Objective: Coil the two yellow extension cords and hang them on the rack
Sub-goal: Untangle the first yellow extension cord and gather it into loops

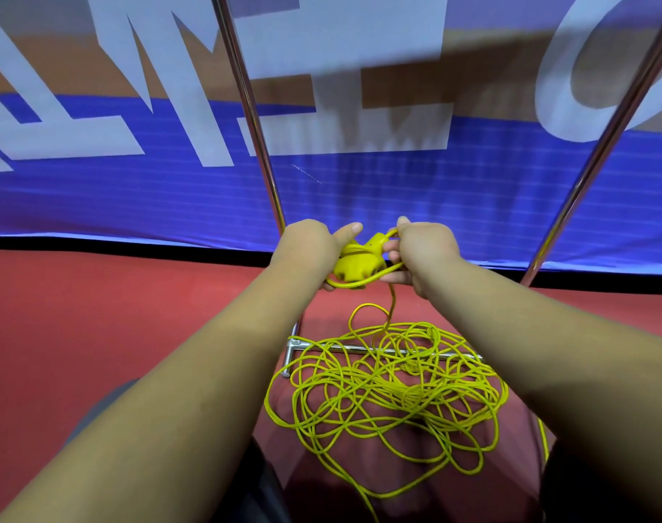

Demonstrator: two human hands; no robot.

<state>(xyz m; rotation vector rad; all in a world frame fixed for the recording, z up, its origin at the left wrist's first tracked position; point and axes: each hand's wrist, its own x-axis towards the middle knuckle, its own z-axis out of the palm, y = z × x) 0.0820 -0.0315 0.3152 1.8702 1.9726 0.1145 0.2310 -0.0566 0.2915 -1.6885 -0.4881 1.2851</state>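
A loose tangle of yellow extension cord [389,394] lies on the red floor, spread over the rack's base bar [340,348]. My left hand [306,247] holds the cord's yellow socket block [354,268] from the left, thumb raised. My right hand [421,251] pinches a loop of yellow cord beside the block. One strand hangs from my hands down into the tangle. I cannot tell the two cords apart in the pile.
Two shiny metal rack uprights rise from the floor: one on the left [254,118], one on the right [601,145]. A blue and white banner [435,183] stands close behind them. The red floor [95,315] stretches left of the pile.
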